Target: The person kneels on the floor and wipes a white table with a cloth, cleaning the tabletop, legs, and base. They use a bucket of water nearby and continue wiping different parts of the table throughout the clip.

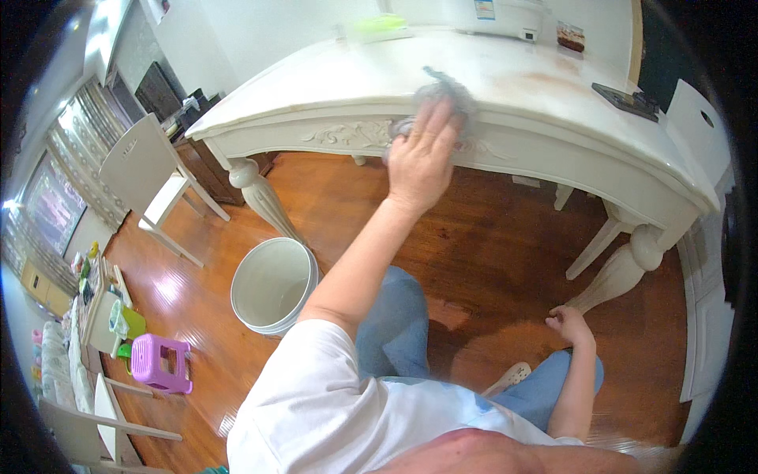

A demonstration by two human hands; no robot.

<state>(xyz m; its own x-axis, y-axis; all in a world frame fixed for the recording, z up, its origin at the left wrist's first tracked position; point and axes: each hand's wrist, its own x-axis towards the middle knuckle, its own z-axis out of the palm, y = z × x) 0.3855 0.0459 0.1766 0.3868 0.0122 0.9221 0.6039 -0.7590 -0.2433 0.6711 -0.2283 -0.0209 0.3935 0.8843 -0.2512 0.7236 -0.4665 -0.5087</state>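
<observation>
My left hand [426, 150] presses a crumpled grey cloth [444, 88] against the front edge of a white table [339, 83]. Its fingers lie over the cloth, which spreads onto the tabletop and hangs down over the carved apron; motion blurs it a little. Low on the right, my right hand [572, 325] hovers by my knee, near a fluted table leg [612, 280]. Its fingers are loosely curled, and nothing shows in them.
A white bucket [274, 286] stands on the wooden floor [213, 340] left of my legs. White chairs [146, 170] and a purple stool [160, 363] are farther left. On the tabletop are a dark flat object [625, 101], a jar [570, 36] and a white appliance [501, 20].
</observation>
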